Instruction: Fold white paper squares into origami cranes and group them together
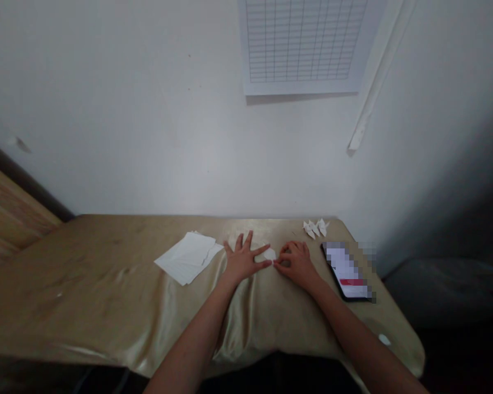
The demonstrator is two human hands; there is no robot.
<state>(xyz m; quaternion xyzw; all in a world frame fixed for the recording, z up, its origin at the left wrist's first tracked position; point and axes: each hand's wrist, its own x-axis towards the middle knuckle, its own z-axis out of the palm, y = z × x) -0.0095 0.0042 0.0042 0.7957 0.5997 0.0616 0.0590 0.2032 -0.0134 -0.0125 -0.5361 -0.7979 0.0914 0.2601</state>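
A small piece of white paper [270,254] lies on the gold cloth between my two hands. My left hand [245,259] has its fingers spread, with the thumb and index fingertip touching the paper's left side. At the paper's lower right edge, my right hand [294,261] has its fingers bent, thumb and index pinched together on it. To the left rests a loose stack of white paper sheets [189,257]. Several small folded paper pieces [316,228] stand near the back right of the table.
A phone [347,272] with a lit screen lies right of my right hand. The table [107,295] meets a white wall, where a gridded sheet [304,44] hangs. A small white object [384,340] sits near the right front edge. Wood shows at far left.
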